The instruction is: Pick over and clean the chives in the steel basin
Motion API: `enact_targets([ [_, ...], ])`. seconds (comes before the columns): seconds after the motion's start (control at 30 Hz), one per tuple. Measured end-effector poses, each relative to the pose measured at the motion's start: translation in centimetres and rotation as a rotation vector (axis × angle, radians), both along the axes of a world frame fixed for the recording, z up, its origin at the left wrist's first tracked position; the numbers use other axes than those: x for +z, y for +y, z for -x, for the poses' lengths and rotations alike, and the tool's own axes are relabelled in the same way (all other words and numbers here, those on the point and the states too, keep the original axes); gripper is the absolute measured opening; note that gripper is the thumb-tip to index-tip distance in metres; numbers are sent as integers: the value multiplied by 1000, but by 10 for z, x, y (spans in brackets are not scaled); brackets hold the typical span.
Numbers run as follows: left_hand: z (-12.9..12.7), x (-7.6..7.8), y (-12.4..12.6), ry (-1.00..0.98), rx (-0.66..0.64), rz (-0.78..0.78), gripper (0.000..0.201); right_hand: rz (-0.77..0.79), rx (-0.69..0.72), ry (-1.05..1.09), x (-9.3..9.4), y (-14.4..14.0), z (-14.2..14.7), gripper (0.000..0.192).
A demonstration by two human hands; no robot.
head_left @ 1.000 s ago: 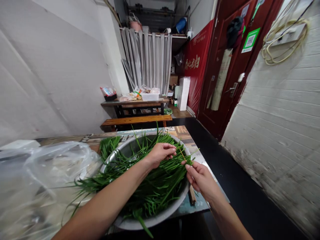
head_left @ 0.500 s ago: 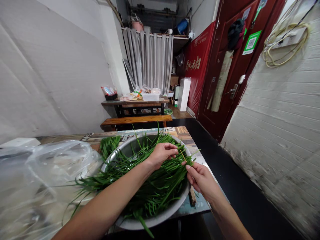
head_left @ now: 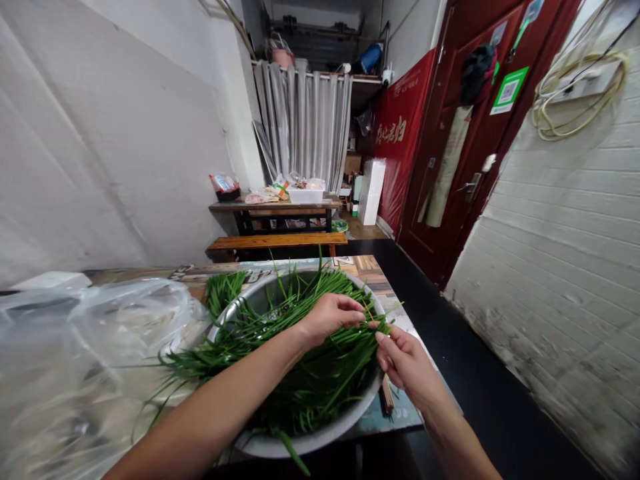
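A large metal basin (head_left: 357, 417) is heaped with long green garlic chives (head_left: 320, 390), their leaves spilling over its left rim. My right hand (head_left: 403, 360) is closed at the basin's right rim, pinching a small bunch of chive ends between thumb and fingers. From that bunch a thin yellowish stick (head_left: 370, 312) points up and left. My left hand (head_left: 335, 319) hovers over the chives with its fingers pinched together just left of the stick; what they hold, if anything, is too small to make out. A bundle of thin wooden sticks (head_left: 387, 395) lies beside the basin, below my right hand.
Another pile of chives (head_left: 223, 293) lies behind the basin on the left. Clear plastic bags (head_left: 115, 360) cover the table's left side. Farther back stand a wooden bench (head_left: 280, 242) and a table with a white container (head_left: 306, 195). A red door (head_left: 450, 167) is at the right.
My left hand has come slightly down and right, closer to my right hand and the stick. My right hand keeps its pinch on the chives. The whole view has shifted a little.
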State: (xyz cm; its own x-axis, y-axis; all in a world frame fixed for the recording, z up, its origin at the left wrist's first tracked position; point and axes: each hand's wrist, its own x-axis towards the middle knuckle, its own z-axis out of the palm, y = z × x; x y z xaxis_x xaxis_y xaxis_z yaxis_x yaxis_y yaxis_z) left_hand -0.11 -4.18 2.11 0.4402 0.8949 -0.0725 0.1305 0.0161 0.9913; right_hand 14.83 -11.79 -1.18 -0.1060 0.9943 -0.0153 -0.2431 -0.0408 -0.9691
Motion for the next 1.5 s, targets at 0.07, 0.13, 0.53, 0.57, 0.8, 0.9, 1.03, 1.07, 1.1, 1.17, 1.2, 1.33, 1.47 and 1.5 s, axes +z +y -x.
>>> enact_targets([
  [0.07,-3,-2,-6,17,-89,-6,21,-26,-24,17,0,-1,1,37],
  [0.13,-6,-2,-11,24,-124,-8,20,-44,-56,31,0,-2,1,32],
  [0.53,42,50,10,507,233,-586,24,-99,-143,26,-1,-11,-2,30],
  [0.57,46,49,12,665,238,-652,23,-105,-141,17,0,-13,-2,29],
  [0.8,33,13,44,913,65,-739,16,-189,-261,-2,7,-32,-3,24],
  [0.9,25,-6,64,906,88,-691,13,-222,-294,5,8,-38,-7,22],
  [1.03,17,-19,81,916,173,-667,10,-198,-336,45,6,-43,-14,24],
  [1.07,15,-20,83,915,190,-665,9,-197,-351,57,5,-43,-15,23],
  [1.1,12,-21,84,914,201,-666,7,-201,-361,67,5,-44,-15,23],
  [1.17,6,-20,83,912,214,-669,4,-218,-365,74,3,-43,-15,21],
  [1.2,3,-19,82,910,218,-672,4,-222,-354,72,3,-42,-14,21],
  [1.33,0,-7,73,889,267,-706,11,-206,-261,48,2,-33,-9,21],
  [1.47,6,8,55,651,250,-705,20,-175,-173,49,4,-20,-5,24],
  [1.5,7,12,49,517,206,-653,21,-169,-157,55,4,-17,-4,24],
])
